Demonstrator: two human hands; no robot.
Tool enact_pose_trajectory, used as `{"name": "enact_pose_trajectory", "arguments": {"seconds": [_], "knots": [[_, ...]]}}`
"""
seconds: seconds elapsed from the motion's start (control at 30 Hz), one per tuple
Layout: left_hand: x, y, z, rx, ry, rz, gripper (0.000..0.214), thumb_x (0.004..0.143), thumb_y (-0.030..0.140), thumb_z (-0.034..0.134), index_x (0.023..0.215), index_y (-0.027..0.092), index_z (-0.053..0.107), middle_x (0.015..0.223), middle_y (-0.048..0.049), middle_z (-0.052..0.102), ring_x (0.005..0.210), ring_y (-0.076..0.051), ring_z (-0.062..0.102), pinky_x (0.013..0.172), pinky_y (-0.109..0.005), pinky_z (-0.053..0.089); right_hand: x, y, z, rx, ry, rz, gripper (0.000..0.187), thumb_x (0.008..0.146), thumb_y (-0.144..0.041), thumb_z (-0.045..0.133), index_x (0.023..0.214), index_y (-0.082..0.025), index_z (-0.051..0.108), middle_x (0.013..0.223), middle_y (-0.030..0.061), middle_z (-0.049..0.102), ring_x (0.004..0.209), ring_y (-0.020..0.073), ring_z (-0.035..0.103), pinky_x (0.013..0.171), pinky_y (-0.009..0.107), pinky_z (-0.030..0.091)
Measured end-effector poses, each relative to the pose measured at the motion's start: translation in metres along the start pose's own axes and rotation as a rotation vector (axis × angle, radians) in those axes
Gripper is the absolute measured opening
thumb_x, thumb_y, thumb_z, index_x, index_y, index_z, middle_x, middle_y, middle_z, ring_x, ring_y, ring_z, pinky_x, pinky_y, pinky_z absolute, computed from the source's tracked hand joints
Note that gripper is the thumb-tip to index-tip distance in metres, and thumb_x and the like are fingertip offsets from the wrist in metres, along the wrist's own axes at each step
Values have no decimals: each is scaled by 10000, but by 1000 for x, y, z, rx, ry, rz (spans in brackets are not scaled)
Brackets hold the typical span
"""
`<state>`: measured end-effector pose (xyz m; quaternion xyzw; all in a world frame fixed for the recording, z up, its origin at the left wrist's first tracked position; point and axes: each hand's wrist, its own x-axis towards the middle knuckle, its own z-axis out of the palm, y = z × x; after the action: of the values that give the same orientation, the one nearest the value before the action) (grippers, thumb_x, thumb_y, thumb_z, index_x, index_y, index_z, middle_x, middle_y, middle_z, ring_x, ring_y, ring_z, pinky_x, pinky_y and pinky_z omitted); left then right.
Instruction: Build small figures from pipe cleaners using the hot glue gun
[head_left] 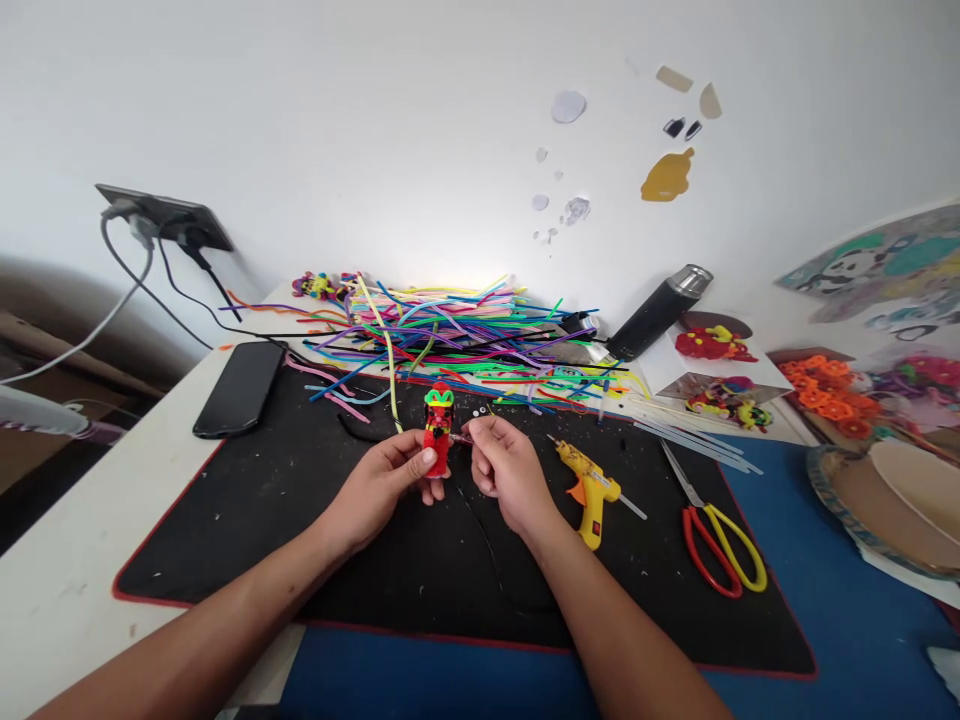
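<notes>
A small figure (436, 440), mostly red with a yellow band and green loops on top, stands upright between the thumb and fingers of my left hand (401, 470). It looks made of fuzzy pipe cleaners, with black bits on its front. Close on its right, my right hand (501, 465) is closed in a pinch. From those fingers a thin, dark, narrow-tipped piece (462, 439) points at the figure's middle; its kind is too small to make out. Both hands are above the black mat (285, 540).
A yellow glue gun (592, 490) and red-and-yellow-handled scissors (712, 545) lie right of my hands. Behind spreads a pile of coloured pipe cleaners (450, 330). A phone (240, 388) rests left, a black flask (656, 315) leans back right, and clear glue sticks (697, 445) lie nearby.
</notes>
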<state>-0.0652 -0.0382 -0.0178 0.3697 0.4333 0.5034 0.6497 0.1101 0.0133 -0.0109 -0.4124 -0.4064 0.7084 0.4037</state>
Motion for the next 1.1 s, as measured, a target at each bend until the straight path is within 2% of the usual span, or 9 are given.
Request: {"name": "enact_pose_trajectory", "arguments": {"seconds": [0.1, 0.2, 0.4, 0.7, 0.83, 1.1], "knots": [[-4, -1, 6, -35, -44, -43, 403, 838, 514, 830, 923, 140, 706, 796, -50, 715, 613, -146, 637, 565, -252, 481, -4, -1, -7, -11, -66, -26, 464, 868, -614, 729, 994, -174, 654, 536, -94, 450, 373, 56, 349, 371, 196, 180], [-8, -5, 13, -52, -86, -103, 427, 823, 530, 838, 920, 137, 701, 795, -57, 718, 595, -145, 632, 550, -252, 470, -8, 0, -14, 18, -109, -38, 453, 905, -623, 689, 1010, -185, 641, 544, -87, 473, 380, 59, 341, 375, 201, 174], [-12, -10, 19, -39, -149, -133, 422, 819, 534, 842, 851, 132, 717, 775, -50, 700, 589, -134, 629, 549, -238, 467, -9, 6, -17, 79, -205, 31, 558, 895, -678, 676, 699, -198, 472, 554, -70, 465, 385, 46, 350, 384, 208, 172], [-15, -7, 20, -162, -197, -195, 423, 854, 543, 795, 891, 124, 756, 850, -106, 743, 638, -169, 667, 578, -263, 521, -11, 3, -15, 105, -201, 19, 522, 836, -640, 760, 739, -201, 496, 553, -87, 451, 391, 42, 334, 380, 192, 171], [-14, -7, 21, -179, -178, -196, 362, 849, 474, 823, 917, 125, 753, 851, -96, 744, 637, -159, 672, 567, -244, 519, -11, 4, -14, 97, -195, 17, 509, 834, -633, 764, 754, -198, 511, 555, -88, 453, 386, 43, 333, 378, 188, 174], [-14, -10, 21, -133, -170, -185, 351, 856, 465, 822, 901, 125, 747, 829, -82, 733, 627, -138, 661, 565, -222, 510, -11, 7, -14, 94, -215, 24, 486, 859, -614, 753, 766, -194, 525, 552, -89, 451, 390, 44, 330, 379, 190, 178]]}}
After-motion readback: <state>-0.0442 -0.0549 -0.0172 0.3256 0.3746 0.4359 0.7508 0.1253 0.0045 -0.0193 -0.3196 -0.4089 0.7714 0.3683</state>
